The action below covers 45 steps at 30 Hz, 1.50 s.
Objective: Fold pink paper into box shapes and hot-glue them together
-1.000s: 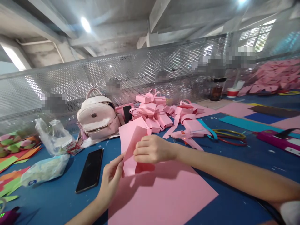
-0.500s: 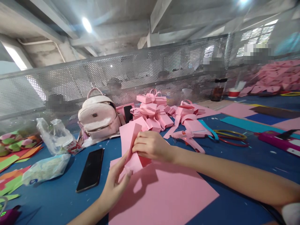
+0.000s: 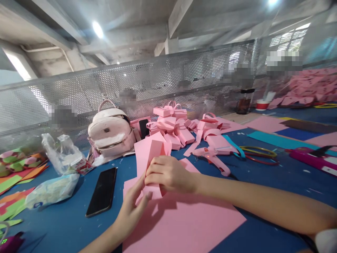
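Observation:
A folded pink paper piece [image 3: 154,151] stands raised between my two hands, above flat pink sheets [image 3: 195,218] on the blue table. My right hand [image 3: 170,174] is curled over its right side, fingers pressed on the paper. From the left, my left hand [image 3: 134,203] grips the lower left edge between fingers and thumb. Part of the folded piece is hidden behind the fingers. A pink glue gun [image 3: 213,158] lies to the right of my hands, near a heap of small pink paper boxes with handles [image 3: 172,123].
On the left are a black phone [image 3: 102,191], a plastic packet [image 3: 52,191], a clear bag [image 3: 59,154] and coloured paper [image 3: 15,203]. A pale backpack [image 3: 112,131] stands behind. Scissors [image 3: 259,153] and a magenta tool [image 3: 313,158] lie right.
My right hand has shifted slightly left and down along the folded paper, and the paper's near part has turned a little. My left hand has moved only slightly.

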Motion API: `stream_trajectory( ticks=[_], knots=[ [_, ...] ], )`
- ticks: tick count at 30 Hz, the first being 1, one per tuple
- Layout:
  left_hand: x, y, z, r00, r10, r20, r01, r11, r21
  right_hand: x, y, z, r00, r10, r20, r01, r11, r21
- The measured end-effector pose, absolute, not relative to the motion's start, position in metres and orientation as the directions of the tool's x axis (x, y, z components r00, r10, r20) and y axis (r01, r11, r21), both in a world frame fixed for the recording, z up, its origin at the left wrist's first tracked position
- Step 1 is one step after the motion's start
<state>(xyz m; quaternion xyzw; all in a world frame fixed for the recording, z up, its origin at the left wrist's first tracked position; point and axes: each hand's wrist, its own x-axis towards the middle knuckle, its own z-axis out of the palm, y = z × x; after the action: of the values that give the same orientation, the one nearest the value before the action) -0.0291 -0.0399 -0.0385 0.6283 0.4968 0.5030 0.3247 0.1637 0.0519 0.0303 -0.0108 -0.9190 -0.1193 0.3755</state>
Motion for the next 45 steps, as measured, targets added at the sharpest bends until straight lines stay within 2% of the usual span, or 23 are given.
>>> stream_trajectory(
  ticks=[3,8,13,25,35,45],
  knots=[
    [-0.027,-0.040,-0.034,0.000,0.948,0.319,0.309,-0.303,0.901,0.163,0.051,0.027,-0.708,-0.027,0.705,0.090,0.988,0.129],
    [-0.027,-0.038,-0.034,0.003,0.944,0.331,0.293,-0.317,0.902,0.164,0.048,0.028,-0.651,0.100,0.753,0.037,0.994,-0.100],
    [-0.028,-0.038,-0.040,-0.039,0.950,0.310,0.300,-0.285,0.911,0.166,0.047,0.040,-0.649,0.180,0.739,0.066,0.981,-0.181],
    [-0.027,-0.038,-0.038,-0.074,0.945,0.318,0.307,-0.281,0.909,0.166,0.050,0.040,-0.620,0.264,0.739,0.156,0.964,-0.214],
    [-0.024,-0.035,-0.034,-0.122,0.958,0.260,0.193,-0.234,0.953,0.171,0.059,0.050,-0.767,0.126,0.630,0.049,0.989,-0.137],
    [-0.022,-0.038,-0.030,-0.043,0.949,0.311,0.213,-0.295,0.931,0.169,0.053,0.046,-0.701,0.214,0.681,0.138,0.977,-0.166]
  ],
)
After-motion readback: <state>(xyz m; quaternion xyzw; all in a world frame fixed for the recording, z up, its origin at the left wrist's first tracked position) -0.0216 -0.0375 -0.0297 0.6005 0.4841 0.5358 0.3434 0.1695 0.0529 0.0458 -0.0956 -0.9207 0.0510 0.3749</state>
